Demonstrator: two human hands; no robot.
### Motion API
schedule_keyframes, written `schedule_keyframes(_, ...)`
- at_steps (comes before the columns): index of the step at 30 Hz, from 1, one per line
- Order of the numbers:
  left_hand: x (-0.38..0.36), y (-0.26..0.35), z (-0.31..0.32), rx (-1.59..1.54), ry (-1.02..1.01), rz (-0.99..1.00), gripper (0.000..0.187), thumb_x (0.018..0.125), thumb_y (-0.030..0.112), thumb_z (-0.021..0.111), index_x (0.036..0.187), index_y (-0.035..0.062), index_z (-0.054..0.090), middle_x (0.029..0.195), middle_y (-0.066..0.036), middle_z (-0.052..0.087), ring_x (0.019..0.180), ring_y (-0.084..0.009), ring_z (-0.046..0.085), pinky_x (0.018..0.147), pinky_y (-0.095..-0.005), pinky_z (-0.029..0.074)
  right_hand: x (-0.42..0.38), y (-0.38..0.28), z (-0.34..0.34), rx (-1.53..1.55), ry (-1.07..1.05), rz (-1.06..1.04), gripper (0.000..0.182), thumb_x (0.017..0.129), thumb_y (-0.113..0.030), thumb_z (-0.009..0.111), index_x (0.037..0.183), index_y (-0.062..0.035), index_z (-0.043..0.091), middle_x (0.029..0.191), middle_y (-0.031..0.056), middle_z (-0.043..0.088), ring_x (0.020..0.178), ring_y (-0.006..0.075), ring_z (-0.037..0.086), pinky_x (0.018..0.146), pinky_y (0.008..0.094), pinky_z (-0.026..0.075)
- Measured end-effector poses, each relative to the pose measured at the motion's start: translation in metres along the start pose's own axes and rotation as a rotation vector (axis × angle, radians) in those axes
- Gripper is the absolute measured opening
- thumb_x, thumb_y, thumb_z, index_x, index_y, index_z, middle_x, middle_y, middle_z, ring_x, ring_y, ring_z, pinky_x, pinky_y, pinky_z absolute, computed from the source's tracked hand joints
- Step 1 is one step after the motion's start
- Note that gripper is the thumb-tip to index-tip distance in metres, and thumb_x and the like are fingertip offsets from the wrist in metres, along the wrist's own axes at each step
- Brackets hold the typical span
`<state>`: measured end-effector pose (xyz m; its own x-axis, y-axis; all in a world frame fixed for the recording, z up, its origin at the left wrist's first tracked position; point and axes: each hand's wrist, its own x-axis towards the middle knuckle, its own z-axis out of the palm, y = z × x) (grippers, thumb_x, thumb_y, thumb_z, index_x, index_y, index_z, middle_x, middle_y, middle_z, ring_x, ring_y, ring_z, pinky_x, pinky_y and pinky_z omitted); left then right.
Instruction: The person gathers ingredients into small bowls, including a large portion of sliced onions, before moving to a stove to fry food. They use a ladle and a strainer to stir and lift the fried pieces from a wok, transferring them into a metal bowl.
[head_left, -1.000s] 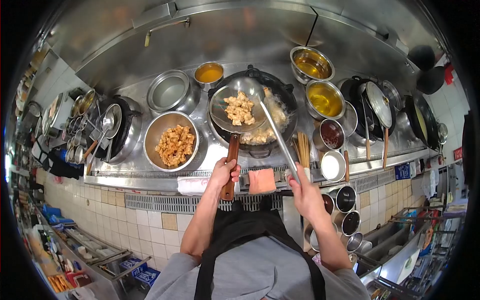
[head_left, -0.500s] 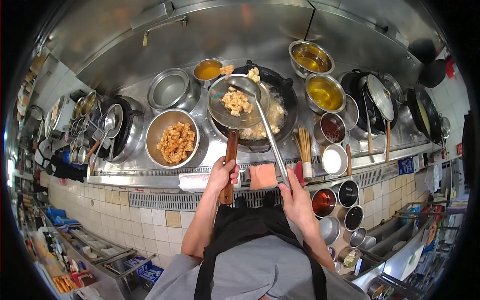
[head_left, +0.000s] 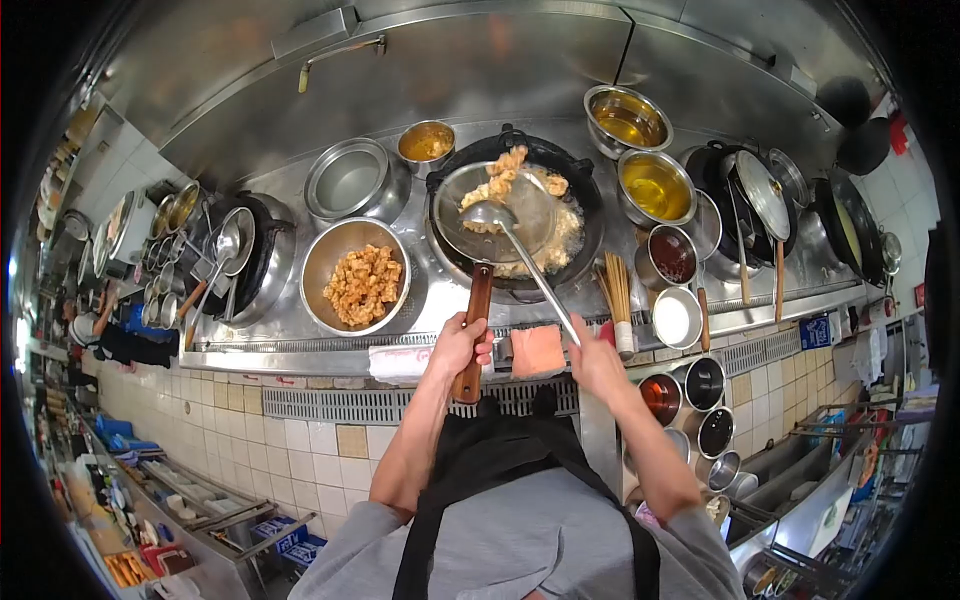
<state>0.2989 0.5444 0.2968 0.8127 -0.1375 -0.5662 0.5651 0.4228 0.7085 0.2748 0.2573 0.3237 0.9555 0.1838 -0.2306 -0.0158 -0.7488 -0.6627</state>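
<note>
My left hand grips the wooden handle of a round wire skimmer held over the black wok. Golden fried pieces sit at the skimmer's far edge, some in the air above it. My right hand holds the long handle of a steel ladle, whose bowl rests inside the skimmer. More fried pieces float in the bubbling oil of the wok. Left of the wok stands a steel bowl with a heap of fried pieces.
An empty steel bowl and a small pot of sauce stand behind. Two bowls of oil sit right of the wok, with seasoning tins, a bamboo brush, and another covered wok. A folded cloth lies on the counter edge.
The skimmer tossed the fried pieces; they shifted from its middle to the far edge. The ladle's bowl moved from the skimmer's far rim down into it. My right hand drew closer to the counter.
</note>
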Motion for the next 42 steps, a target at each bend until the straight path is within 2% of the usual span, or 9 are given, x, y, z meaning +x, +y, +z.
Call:
schedule_keyframes(6, -0.004, -0.003, 0.000, -0.044, 0.014, -0.007, 0.013, 0.106, 0.008, 0.053, 0.112, 0.0004, 0.044, 0.083, -0.010, 0.058, 0.057, -0.0119, 0.046, 0.046, -0.0297, 0.039, 0.010, -0.022, -0.002, 0.080, 0.110, 0.078, 0.055, 0.101, -0.023, 0.057, 0.151, -0.0030, 0.045, 0.088, 0.0349, 0.068, 0.089, 0.0528, 0.067, 0.081, 0.0583, 0.050)
schedule_keyframes(12, -0.003, 0.015, 0.003, 0.152, 0.081, 0.016, 0.011, 0.104, 0.007, 0.052, 0.109, 0.0025, 0.043, 0.078, -0.006, 0.052, 0.055, -0.0127, 0.045, 0.044, -0.0319, 0.042, 0.021, -0.005, -0.004, 0.274, 0.087, 0.007, 0.056, 0.100, -0.018, 0.058, 0.151, -0.0012, 0.045, 0.109, 0.0343, 0.068, 0.107, 0.0463, 0.068, 0.092, 0.0447, 0.052)
schedule_keyframes(17, 0.003, 0.022, -0.006, 0.997, 0.290, 0.370, 0.037, 0.100, 0.004, 0.051, 0.134, -0.0074, 0.040, 0.096, -0.036, 0.066, 0.085, -0.0543, 0.068, 0.075, -0.0520, 0.056, 0.014, -0.018, -0.006, 0.349, 0.284, 0.088, 0.056, 0.101, -0.019, 0.059, 0.153, -0.0041, 0.045, 0.105, 0.0311, 0.071, 0.100, 0.0434, 0.071, 0.086, 0.0454, 0.053)
schedule_keyframes(20, 0.028, 0.017, -0.002, 1.357, 0.546, 0.669, 0.041, 0.099, 0.003, 0.052, 0.134, -0.0135, 0.038, 0.091, -0.038, 0.066, 0.089, -0.0551, 0.067, 0.080, -0.0549, 0.053, 0.035, 0.006, 0.005, 0.278, 0.354, 0.085, 0.056, 0.101, -0.020, 0.059, 0.153, -0.0040, 0.045, 0.099, 0.0305, 0.071, 0.093, 0.0463, 0.070, 0.081, 0.0494, 0.053)
schedule_keyframes(27, 0.025, 0.084, 0.024, 1.227, 0.575, 0.653, 0.031, 0.100, 0.004, 0.052, 0.125, -0.0129, 0.045, 0.083, -0.039, 0.066, 0.084, -0.0577, 0.065, 0.072, -0.0607, 0.050, 0.135, -0.003, -0.012, 0.289, 0.198, 0.031, 0.056, 0.101, -0.019, 0.055, 0.152, -0.0006, 0.043, 0.101, 0.0290, 0.073, 0.097, 0.0491, 0.069, 0.087, 0.0499, 0.053)
schedule_keyframes(32, 0.059, 0.122, -0.031, 1.306, 0.771, 0.737, 0.029, 0.092, -0.005, 0.049, 0.119, -0.0137, 0.043, 0.086, -0.037, 0.064, 0.086, -0.0553, 0.064, 0.076, -0.0594, 0.049, 0.202, -0.079, -0.017, 0.597, -0.033, 0.093, 0.051, 0.097, -0.011, 0.050, 0.147, -0.0015, 0.048, 0.078, 0.0187, 0.069, 0.056, 0.0312, 0.067, 0.053, 0.0438, 0.054)
schedule_keyframes(34, 0.067, 0.146, -0.043, 1.304, 0.783, 0.667, 0.034, 0.088, -0.006, 0.049, 0.121, -0.0160, 0.043, 0.089, -0.037, 0.063, 0.089, -0.0541, 0.064, 0.078, -0.0586, 0.049, 0.254, -0.116, -0.008, 0.730, -0.062, -0.001, 0.040, 0.100, -0.012, 0.049, 0.140, -0.0091, 0.050, 0.057, 0.0043, 0.048, 0.038, 0.0170, 0.045, 0.035, 0.0360, 0.034)
schedule_keyframes(39, 0.105, 0.188, -0.090, 1.218, 0.787, 0.703, 0.050, 0.085, -0.007, 0.051, 0.131, -0.0239, 0.040, 0.090, -0.035, 0.064, 0.086, -0.0515, 0.064, 0.078, -0.0559, 0.051, 0.401, -0.178, 0.068, 0.070, 0.058, -0.021, 0.034, 0.094, -0.008, 0.053, 0.125, 0.0061, 0.057, 0.081, 0.0214, 0.070, 0.057, 0.0319, 0.070, 0.052, 0.0437, 0.055)
schedule_keyframes(42, 0.115, 0.207, -0.113, 1.197, 0.762, 0.695, 0.049, 0.088, -0.001, 0.051, 0.131, -0.0226, 0.040, 0.083, -0.035, 0.065, 0.082, -0.0518, 0.067, 0.072, -0.0568, 0.050, 0.430, -0.215, 0.095, 0.138, -0.066, 0.113, 0.032, 0.094, -0.010, 0.057, 0.119, 0.0108, 0.060, 0.091, 0.0273, 0.072, 0.073, 0.0338, 0.076, 0.060, 0.0436, 0.058)
